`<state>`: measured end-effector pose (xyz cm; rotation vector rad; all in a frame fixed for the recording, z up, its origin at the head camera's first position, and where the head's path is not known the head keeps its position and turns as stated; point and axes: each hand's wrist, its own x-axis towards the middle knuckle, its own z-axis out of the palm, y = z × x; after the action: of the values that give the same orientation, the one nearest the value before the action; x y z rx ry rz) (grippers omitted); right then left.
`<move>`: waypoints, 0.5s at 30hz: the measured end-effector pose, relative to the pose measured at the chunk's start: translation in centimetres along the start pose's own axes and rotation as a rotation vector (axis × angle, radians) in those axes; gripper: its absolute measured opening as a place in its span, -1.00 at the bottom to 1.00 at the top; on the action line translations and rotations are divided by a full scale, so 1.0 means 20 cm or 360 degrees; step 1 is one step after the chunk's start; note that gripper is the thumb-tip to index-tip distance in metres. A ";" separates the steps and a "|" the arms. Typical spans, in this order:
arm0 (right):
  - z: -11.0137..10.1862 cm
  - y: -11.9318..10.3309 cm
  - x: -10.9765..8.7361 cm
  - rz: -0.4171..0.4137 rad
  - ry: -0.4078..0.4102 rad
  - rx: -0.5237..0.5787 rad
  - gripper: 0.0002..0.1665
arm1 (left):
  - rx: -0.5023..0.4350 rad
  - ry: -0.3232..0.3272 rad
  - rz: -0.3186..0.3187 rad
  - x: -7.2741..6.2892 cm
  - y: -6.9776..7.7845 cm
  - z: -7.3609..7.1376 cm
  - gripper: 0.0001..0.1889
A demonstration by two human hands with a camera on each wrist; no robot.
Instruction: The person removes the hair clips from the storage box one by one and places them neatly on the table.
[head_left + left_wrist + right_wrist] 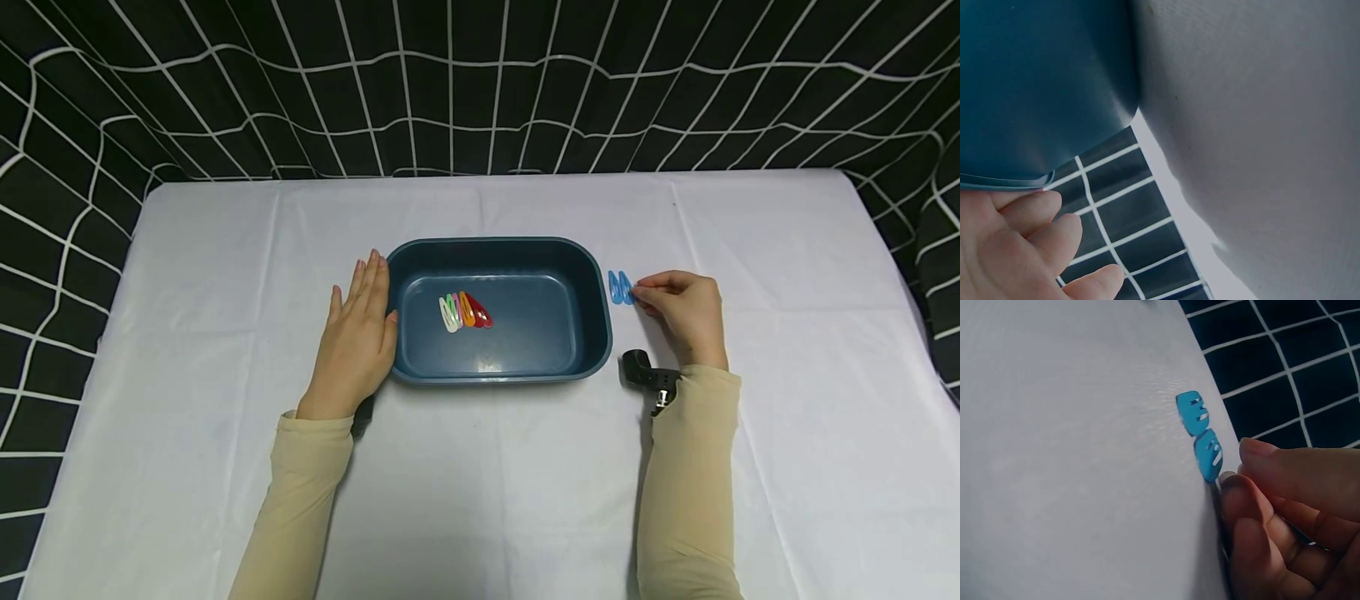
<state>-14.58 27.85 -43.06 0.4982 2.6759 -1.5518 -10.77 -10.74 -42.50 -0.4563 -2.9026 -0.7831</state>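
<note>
My left hand (352, 346) rests along the left side of a dark blue basin (502, 377), fingers straight, thumb at the rim. In the left wrist view its fingers lie beside the basin's wall (1041, 75). Inside the basin, several snap hair clips (467, 311) in white, green, pink, orange and red lie side by side. On the cloth right of the basin lie two blue hair clips (615, 287). My right hand (682, 308) has its thumb and fingertips close together at the nearer blue clip (1209, 456). Whether anything sits between those fingertips is hidden.
A white cloth (187, 350) with creases covers the table. Black panels with white netting (480, 92) stand along the back and sides. A black camera mount (645, 371) juts from the right wrist, near the basin's right front corner.
</note>
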 end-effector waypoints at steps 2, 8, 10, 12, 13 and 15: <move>-0.01 0.00 0.00 0.0003 -0.0009 0.0048 -0.67 | 0.0000 0.0001 0.0002 0.00 0.00 0.00 -0.40; -0.02 -0.02 -0.01 0.0022 -0.0008 0.0180 -0.68 | 0.0001 0.0005 0.0002 0.00 0.00 0.00 -0.40; -0.03 -0.04 -0.02 0.0027 -0.0006 0.0228 -0.68 | 0.0000 0.0003 0.0002 0.00 0.00 0.00 -0.40; -0.03 -0.05 -0.02 0.0026 0.0002 0.0257 -0.69 | -0.0001 0.0000 0.0001 0.00 0.00 0.00 -0.40; -0.04 -0.06 -0.02 0.0021 0.0007 0.0270 -0.71 | -0.0001 -0.0002 0.0000 0.00 0.00 0.00 -0.40; -0.04 -0.08 -0.03 -0.0003 0.0025 0.0284 -0.74 | 0.0001 -0.0001 0.0003 0.00 0.00 0.00 -0.40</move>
<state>-14.33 27.64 -41.30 0.5141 2.5623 -1.8042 -10.78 -10.77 -42.45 -0.4593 -2.9022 -0.7817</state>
